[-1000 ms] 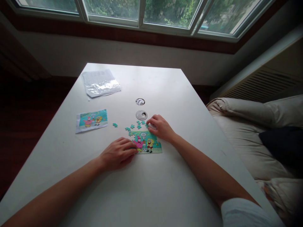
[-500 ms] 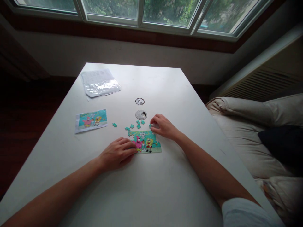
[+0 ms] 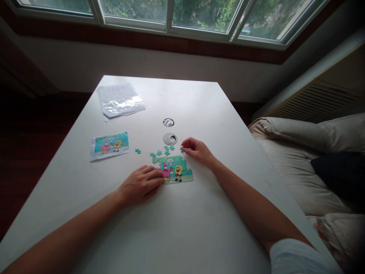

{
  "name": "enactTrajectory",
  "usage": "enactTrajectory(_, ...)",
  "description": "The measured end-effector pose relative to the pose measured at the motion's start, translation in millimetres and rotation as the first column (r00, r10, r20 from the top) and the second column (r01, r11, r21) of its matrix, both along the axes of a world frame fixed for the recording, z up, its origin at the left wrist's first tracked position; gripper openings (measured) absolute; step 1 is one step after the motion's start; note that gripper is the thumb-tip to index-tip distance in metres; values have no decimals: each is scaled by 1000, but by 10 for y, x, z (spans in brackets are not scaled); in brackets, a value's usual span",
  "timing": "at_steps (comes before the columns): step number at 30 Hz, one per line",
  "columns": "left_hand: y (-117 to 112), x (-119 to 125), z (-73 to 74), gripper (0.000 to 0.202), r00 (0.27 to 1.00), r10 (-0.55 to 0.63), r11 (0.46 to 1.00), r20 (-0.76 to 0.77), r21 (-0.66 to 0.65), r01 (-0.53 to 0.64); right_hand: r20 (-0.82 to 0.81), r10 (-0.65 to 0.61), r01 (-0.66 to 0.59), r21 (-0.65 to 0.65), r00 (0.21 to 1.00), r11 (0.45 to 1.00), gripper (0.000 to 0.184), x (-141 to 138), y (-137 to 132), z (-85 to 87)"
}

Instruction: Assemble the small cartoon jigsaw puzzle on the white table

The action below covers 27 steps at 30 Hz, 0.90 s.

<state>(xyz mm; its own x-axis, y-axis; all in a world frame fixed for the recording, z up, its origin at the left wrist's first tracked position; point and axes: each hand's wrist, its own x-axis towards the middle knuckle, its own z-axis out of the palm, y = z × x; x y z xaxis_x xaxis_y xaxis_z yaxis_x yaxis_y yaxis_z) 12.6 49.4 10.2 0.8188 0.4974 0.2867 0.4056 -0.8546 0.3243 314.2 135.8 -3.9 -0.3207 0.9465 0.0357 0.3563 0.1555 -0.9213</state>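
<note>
One left hand (image 3: 141, 183), loosely open, rests its fingertips on the left side of the part-built puzzle (image 3: 174, 171). Just past the puzzle, the right hand (image 3: 196, 149) pinches a teal piece (image 3: 181, 150), with loose pieces (image 3: 159, 152) to its left. Beyond the left hand lies a picture sheet (image 3: 111, 146); farther off, a round opening (image 3: 168, 122) in the desk (image 3: 188, 228) contains something white, and a clear plastic sleeve (image 3: 121, 101) appears to hold paper.

Head view, facing forward and down
</note>
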Motion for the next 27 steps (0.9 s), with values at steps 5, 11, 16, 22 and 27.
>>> enactTrajectory(5,3,-17,-20,24,1000,20,1000,0,0,-20,-108,-1,-5,-55,994,998,29,-2,-1,-1)
enactTrajectory(11,4,-26,-31,25,999,44,999,6,-1,-44,-72,-27,23,-55,997,998,27,-10,-22,-21)
enactTrajectory(16,4,-26,-32,24,999,40,999,2,3,-40,-43,-33,32,-33,999,999,28,-19,-27,-19)
enactTrajectory(22,3,-29,-43,25,999,45,999,-6,-9,-45,-31,-30,29,-34,999,999,27,-32,-33,-8)
enactTrajectory(27,4,-25,-24,24,999,42,999,9,-1,-42,-43,-43,42,-31,998,999,24,-40,-44,-8)
